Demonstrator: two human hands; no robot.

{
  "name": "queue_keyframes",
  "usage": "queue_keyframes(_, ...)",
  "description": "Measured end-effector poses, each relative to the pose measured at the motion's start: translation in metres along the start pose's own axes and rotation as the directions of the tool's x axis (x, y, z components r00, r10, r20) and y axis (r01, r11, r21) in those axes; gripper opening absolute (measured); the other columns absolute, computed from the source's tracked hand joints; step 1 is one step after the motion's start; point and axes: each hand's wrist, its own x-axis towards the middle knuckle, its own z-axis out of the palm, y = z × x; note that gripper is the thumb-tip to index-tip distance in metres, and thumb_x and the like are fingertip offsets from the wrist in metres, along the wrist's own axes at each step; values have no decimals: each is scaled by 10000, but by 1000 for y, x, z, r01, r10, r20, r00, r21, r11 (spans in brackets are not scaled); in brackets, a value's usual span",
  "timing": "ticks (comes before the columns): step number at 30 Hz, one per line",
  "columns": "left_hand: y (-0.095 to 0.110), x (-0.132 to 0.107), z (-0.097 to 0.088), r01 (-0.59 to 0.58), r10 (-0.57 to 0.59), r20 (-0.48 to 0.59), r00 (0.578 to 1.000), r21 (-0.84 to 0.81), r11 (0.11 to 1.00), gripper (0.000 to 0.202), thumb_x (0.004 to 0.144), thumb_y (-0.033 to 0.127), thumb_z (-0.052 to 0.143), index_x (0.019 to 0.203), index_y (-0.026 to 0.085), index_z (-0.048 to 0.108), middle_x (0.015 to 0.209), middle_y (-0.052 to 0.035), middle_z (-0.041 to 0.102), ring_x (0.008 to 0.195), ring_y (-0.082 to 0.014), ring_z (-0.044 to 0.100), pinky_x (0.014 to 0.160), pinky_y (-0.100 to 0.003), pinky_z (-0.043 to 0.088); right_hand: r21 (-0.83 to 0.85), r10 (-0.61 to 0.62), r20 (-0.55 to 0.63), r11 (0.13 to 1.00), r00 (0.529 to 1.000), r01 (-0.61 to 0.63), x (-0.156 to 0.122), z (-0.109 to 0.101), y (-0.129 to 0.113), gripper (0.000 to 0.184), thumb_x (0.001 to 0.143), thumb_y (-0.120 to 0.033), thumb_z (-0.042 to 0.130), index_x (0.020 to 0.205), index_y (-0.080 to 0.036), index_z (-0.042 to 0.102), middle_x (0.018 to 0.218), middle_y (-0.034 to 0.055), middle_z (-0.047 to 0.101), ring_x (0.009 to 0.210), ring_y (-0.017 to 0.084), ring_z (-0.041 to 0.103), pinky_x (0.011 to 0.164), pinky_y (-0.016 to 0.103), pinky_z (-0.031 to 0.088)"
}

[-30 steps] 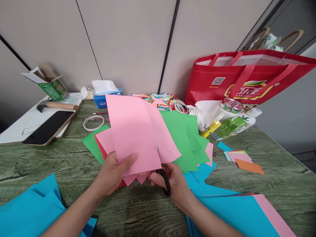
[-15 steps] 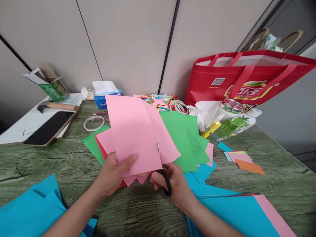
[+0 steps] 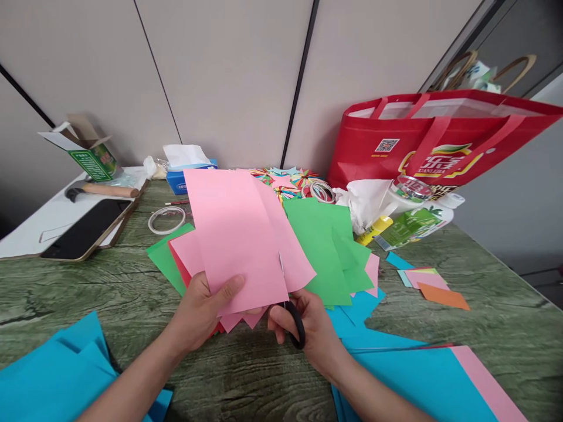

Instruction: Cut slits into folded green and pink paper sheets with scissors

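Observation:
My left hand (image 3: pixel 206 308) grips the lower left of a pink sheet of paper (image 3: pixel 237 240), thumb on top and fingers mostly hidden beneath. In my right hand (image 3: pixel 308 322) is a pair of scissors (image 3: pixel 297 328) with black handles. One thin blade shows over the pink sheet, the other is hidden under it. A cut runs up from the sheet's lower edge, and its right strip bends away. Beneath lie green sheets (image 3: pixel 319 252), with pink and red paper on the left of them.
Blue sheets (image 3: pixel 48 375) lie at the lower left, and more blue sheets (image 3: pixel 422 375) at the lower right. Small paper scraps (image 3: pixel 443 295), a glue stick (image 3: pixel 375 230) and a red bag (image 3: pixel 365 140) are on the right. Left stand a phone (image 3: pixel 88 228), hammer (image 3: pixel 109 189) and tape roll (image 3: pixel 167 220).
The strip right of the scissors has shifted slightly leftward. Both hands keep nearly the same place and hold.

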Motion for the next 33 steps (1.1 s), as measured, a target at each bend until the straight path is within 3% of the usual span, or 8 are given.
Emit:
queue_keyframes(7, -3, 0, -2, 9, -13, 81, 997, 39, 999, 150, 727, 267, 611, 777, 128, 638, 700, -59, 684, 589, -170, 601, 568, -295, 498, 72, -37, -12, 997, 999, 38, 2, 0, -2, 283, 594, -326, 718, 737, -136, 564, 602, -1, 605, 476, 96, 521, 462, 210, 429)
queue_keyframes(14, -2, -2, -1, 26, -28, 118, 993, 22, 999, 151, 742, 275, 591, 792, 138, 630, 662, -56, 679, 538, -183, 606, 527, -312, 496, 50, -24, -25, 998, 999, 26, 1, 0, -3, 265, 569, -318, 730, 699, -146, 577, 560, -14, 575, 433, 84, 462, 416, 202, 397)
queue_keyframes(20, 0, -1, 0, 32, -30, 63, 998, -24, 999, 139, 723, 236, 620, 824, 140, 629, 817, -68, 694, 655, -182, 621, 625, -311, 503, 24, -12, -35, 1000, 999, 13, 1, -1, -5, 269, 551, -320, 737, 689, -141, 591, 563, -1, 584, 441, 87, 453, 432, 210, 396)
queue_keyframes(33, -1, -1, -1, 36, -34, 80, 996, -22, 999, 142, 714, 255, 628, 781, 131, 643, 728, -60, 683, 627, -175, 606, 584, -289, 501, 43, -10, -34, 999, 999, 11, 0, 0, -5, 219, 563, -286, 734, 620, -133, 588, 543, -1, 593, 396, 71, 440, 387, 191, 371)
